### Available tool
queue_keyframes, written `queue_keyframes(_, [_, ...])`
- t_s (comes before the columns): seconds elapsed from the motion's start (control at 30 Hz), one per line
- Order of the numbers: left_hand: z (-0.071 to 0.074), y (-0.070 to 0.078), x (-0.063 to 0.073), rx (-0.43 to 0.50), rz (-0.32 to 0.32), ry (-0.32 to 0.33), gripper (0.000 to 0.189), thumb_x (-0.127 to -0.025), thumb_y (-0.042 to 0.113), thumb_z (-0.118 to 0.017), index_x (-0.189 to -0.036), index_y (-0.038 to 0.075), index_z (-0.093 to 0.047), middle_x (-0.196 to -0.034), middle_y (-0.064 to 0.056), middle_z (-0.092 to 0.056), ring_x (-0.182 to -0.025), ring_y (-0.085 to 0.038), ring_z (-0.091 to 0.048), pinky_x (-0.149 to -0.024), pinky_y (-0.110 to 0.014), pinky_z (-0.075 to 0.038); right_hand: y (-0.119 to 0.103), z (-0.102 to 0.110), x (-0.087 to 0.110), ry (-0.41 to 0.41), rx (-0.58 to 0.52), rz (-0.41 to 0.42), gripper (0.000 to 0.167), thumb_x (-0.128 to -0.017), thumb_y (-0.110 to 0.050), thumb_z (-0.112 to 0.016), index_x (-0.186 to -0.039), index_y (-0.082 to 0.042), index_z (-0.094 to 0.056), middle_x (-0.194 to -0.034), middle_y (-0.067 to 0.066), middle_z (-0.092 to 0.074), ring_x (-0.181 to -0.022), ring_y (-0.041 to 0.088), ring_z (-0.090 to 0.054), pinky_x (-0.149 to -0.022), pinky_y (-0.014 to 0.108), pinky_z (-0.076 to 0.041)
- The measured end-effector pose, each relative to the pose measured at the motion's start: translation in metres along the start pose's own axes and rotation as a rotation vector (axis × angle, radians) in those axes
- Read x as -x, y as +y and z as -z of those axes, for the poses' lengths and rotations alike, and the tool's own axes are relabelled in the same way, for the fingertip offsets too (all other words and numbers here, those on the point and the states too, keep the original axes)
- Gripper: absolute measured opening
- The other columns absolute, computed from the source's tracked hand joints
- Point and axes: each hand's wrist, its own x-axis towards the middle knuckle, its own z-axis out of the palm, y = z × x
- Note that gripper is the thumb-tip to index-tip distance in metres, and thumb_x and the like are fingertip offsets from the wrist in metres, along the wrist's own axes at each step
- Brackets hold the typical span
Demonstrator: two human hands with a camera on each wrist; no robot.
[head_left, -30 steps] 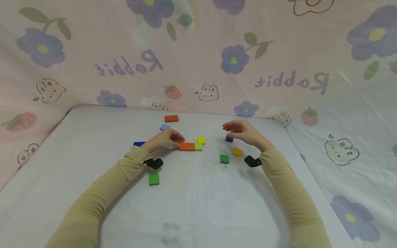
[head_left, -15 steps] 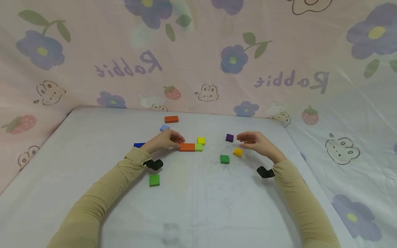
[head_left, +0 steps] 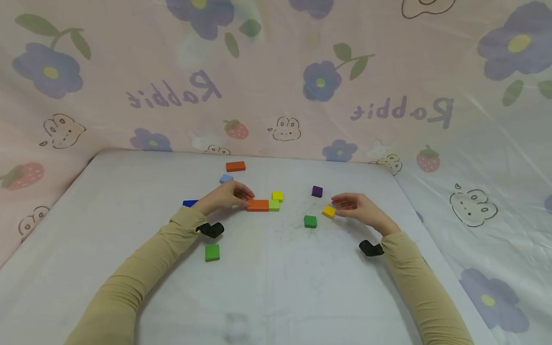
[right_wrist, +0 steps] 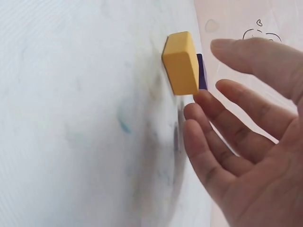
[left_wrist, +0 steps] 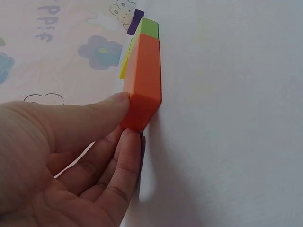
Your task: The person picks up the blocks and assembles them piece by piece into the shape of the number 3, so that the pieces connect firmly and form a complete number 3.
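My left hand (head_left: 225, 196) holds the left end of an orange block (head_left: 257, 205), its thumb and fingertips at that end in the left wrist view. A light green block (head_left: 273, 205) lies end to end with the orange one. A yellow block (head_left: 277, 196) lies just behind them. My right hand (head_left: 361, 209) hovers over the table beside an amber block (head_left: 329, 212). In the right wrist view its thumb and fingers are spread, with nothing between them. A purple block (head_left: 316, 191) lies just behind the amber one.
A dark green block (head_left: 310, 222) lies left of the amber one. A green block (head_left: 212, 253) lies near my left forearm. Farther back are a red-orange block (head_left: 235, 166) and a light blue block (head_left: 226, 178). My left wrist partly hides a dark blue block (head_left: 190, 203).
My right hand has moved away from the purple block, to the right and toward me, beside the amber block. My left hand stays at the orange block.
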Motion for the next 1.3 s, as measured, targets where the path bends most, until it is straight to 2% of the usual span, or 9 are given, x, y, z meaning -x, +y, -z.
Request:
queue_keyframes(0.4, [0.001,0.002,0.002,0.013,0.000,0.002,0.026,-0.085,0.004,-0.072,-0.110,0.000,-0.067,-0.104,-0.008,-0.067,-0.092,-0.020,-0.062,-0.085,-0.031,-0.051,0.003,-0.009,-0.005,0.011,0.058,0.020,0.046,-0.085,-0.009,-0.073,-0.126,0.004,-0.057,-0.121,0.017,-0.061,-0.103,0.029,-0.057,-0.087,0.025,-0.048])
queue_keyframes(0.7, [0.000,0.001,0.004,0.005,-0.015,-0.005,0.026,-0.085,0.003,-0.071,-0.110,-0.003,-0.066,-0.103,-0.010,-0.067,-0.091,-0.020,-0.062,-0.083,-0.030,-0.051,0.000,-0.015,-0.008,0.011,0.099,0.019,0.045,-0.083,-0.008,-0.074,-0.124,0.004,-0.058,-0.121,0.019,-0.060,-0.102,0.030,-0.056,-0.092,0.042,-0.046])
queue_keyframes(1.07, [0.000,0.004,0.002,-0.001,-0.023,-0.003,0.025,-0.085,0.003,-0.071,-0.109,-0.002,-0.067,-0.104,-0.009,-0.067,-0.091,-0.020,-0.062,-0.084,-0.031,-0.051,-0.001,-0.015,-0.007,0.022,0.132,0.027,0.045,-0.082,-0.002,-0.073,-0.123,0.008,-0.056,-0.118,0.022,-0.059,-0.099,0.033,-0.056,-0.090,0.045,-0.047])
queue_keyframes(1.3, [0.001,0.006,0.001,-0.025,0.001,-0.006,0.025,-0.085,0.004,-0.072,-0.109,0.000,-0.067,-0.102,-0.007,-0.067,-0.090,-0.019,-0.062,-0.084,-0.030,-0.050,-0.002,-0.016,-0.010,0.009,0.115,0.049,0.045,-0.082,0.006,-0.070,-0.122,0.015,-0.051,-0.117,0.030,-0.056,-0.099,0.041,-0.053,-0.090,0.054,-0.044])
